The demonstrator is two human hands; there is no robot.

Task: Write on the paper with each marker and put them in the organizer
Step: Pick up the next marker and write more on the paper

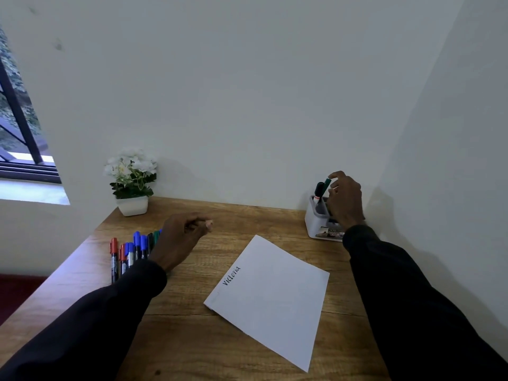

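Wooden table (pixel 192 339) in a white corner: your right hand (pixel 345 199) pinches the green marker (pixel 326 184) by its top end, tilted at the mouth of the white organizer (pixel 313 224) at the far right, likely to seat it beside the one black marker (pixel 319 188) standing there. Your left hand (pixel 178 237), loosely curled and holding nothing, hovers by the loose markers (pixel 129 254), probably ready for the next pick. Count: one paper (pixel 275 292) bearing one written word, two markers at the organizer, at least seven loose, some hidden behind that hand.
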